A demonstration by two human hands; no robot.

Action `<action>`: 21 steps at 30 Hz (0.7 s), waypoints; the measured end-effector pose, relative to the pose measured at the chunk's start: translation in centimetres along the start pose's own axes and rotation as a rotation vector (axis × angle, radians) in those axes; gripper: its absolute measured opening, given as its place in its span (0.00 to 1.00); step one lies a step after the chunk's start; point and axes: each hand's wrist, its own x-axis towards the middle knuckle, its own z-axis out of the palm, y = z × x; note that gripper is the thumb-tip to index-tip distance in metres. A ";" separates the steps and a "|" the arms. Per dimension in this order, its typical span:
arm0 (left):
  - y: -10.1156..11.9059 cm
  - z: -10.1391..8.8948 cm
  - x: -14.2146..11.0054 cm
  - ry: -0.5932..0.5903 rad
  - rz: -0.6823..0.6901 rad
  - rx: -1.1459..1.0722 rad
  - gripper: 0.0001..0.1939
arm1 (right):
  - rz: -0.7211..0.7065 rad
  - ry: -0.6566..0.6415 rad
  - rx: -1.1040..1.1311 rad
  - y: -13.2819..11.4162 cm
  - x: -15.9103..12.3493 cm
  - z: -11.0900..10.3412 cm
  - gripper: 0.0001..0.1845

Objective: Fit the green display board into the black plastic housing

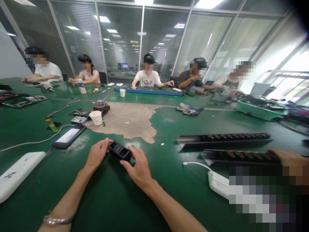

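Observation:
Between my two hands is a small black rectangular plastic device (120,150) with recessed slots on its upper face, just above the green table (101,199). My left hand (98,154) pinches its far left end, fingertips closed on the edge. At the other end, my right hand (137,164) grips the device with thumb on the near side and fingers on the far side. What the device is for cannot be made out. To the left of my left hand lies a black phone (69,136) with a lit white screen.
A white power bank (21,170) lies at left, another (218,184) at right. A paper cup (96,118) stands beside electronic parts. Two long black channels (224,140) lie at right, near another person's hand (289,158). A green basket (262,110) stands farther back. Several people sit opposite.

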 end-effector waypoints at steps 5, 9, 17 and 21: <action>0.5 0.0 -0.1 -0.061 0.142 0.157 0.27 | -0.008 -0.040 -0.052 0.0 -0.2 -0.1 0.27; 0.2 -0.1 0.1 -0.038 0.207 0.226 0.23 | -0.004 -0.034 -0.043 0.0 -0.3 -0.1 0.31; 0.3 -0.1 0.2 -0.089 0.228 0.293 0.23 | -0.002 -0.057 -0.062 0.2 -0.6 0.2 0.26; 0.4 -0.2 0.1 -0.112 0.229 0.316 0.25 | -0.012 -0.050 -0.067 0.2 -0.7 0.2 0.27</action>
